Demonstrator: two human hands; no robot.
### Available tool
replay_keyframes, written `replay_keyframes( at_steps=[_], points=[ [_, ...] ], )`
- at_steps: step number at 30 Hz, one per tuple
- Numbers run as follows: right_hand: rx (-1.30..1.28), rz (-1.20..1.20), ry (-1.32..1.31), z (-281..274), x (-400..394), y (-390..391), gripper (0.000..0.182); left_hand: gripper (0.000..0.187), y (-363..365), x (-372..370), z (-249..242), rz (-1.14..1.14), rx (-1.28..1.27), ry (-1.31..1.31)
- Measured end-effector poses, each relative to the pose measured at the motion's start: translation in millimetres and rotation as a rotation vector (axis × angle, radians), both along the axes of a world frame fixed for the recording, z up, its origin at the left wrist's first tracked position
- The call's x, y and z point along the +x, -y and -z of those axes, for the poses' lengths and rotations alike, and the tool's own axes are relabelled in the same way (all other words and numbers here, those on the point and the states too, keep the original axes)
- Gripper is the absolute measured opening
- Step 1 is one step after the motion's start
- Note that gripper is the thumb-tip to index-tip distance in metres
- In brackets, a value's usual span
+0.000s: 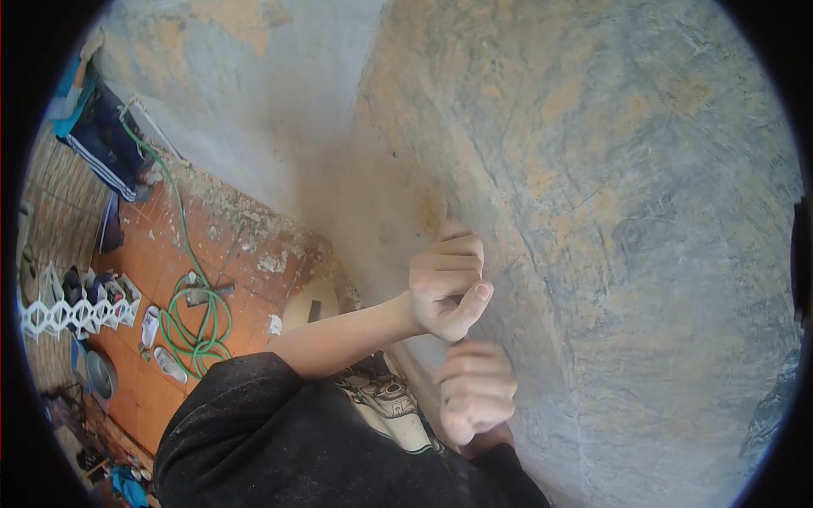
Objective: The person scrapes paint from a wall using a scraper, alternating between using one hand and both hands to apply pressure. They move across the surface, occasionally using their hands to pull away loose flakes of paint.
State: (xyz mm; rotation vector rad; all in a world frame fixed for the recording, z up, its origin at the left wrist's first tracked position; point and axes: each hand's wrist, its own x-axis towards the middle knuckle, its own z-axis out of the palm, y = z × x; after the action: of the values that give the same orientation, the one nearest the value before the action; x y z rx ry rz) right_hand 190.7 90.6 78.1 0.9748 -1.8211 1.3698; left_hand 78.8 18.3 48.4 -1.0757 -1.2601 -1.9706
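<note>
My left hand is closed in front of the rough plastered wall, thumb laid over curled fingers. Just below it, my right hand is also closed, its fingers folded in and a little blurred. The two fists sit close together, one above the other in this view, near the corner where two wall faces meet. What either fist grips, if anything, is hidden inside the fingers; I cannot tell what it is. Brownish patches and streaks mark the grey wall around the hands.
Orange floor tiles carry flaked debris along the wall foot. A coiled green hose, white shoes, a basin and a white lattice rack lie left. Another person stands at the far wall.
</note>
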Motion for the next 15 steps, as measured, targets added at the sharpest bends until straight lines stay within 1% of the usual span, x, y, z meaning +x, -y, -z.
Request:
replay_keyframes(
  at_steps=[1, 2, 4, 5, 6, 7, 8, 9, 10, 11, 13, 14, 15],
  points=[
    [0.037, 0.031, 0.116, -1, -1, -3, 0.038, 0.037, -2, 3, 4, -0.031, 0.013, 0.029],
    [0.043, 0.028, 0.127, -3, -5, -1, 0.038, 0.035, -3, 7, 7, -0.054, 0.029, 0.061],
    [-0.173, 0.086, 0.122, -9, -14, 4, 0.043, 0.033, -5, 9, 10, -0.05, 0.047, 0.04],
    [-0.159, 0.08, 0.12, -16, -14, 6, 0.043, 0.031, -6, 6, 11, -0.047, 0.056, 0.0],
    [-0.182, 0.066, 0.025, -23, -14, 8, 0.044, 0.011, -2, 6, 14, 0.027, 0.033, -0.054],
    [-0.213, 0.059, -0.064, -32, -7, 14, 0.044, 0.011, -4, 13, 10, 0.027, 0.032, -0.046],
    [-0.208, 0.062, -0.057, -39, -5, 15, 0.044, 0.004, -12, 18, 7, -0.049, 0.108, -0.065],
    [-0.23, 0.082, -0.088, -46, -4, 15, 0.043, 0.017, -15, 22, 6, -0.123, 0.183, -0.086],
    [-0.251, 0.1, -0.125, -50, -5, 15, 0.041, 0.037, -19, 23, 19, -0.151, 0.144, -0.157],
    [-0.242, 0.103, -0.133, -48, -13, 19, 0.041, 0.037, -22, 24, 32, -0.147, 0.154, -0.163],
    [-0.084, 0.282, -0.03, -39, -34, 28, 0.04, 0.038, -16, 27, 50, -0.157, 0.164, -0.022],
    [-0.078, 0.29, -0.023, -31, -42, 26, 0.04, 0.042, -6, 29, 61, -0.155, 0.105, 0.016],
    [0.021, 0.234, 0.077, -18, -51, 22, 0.039, 0.042, 1, 31, 79, -0.151, 0.102, 0.029]
  ],
)
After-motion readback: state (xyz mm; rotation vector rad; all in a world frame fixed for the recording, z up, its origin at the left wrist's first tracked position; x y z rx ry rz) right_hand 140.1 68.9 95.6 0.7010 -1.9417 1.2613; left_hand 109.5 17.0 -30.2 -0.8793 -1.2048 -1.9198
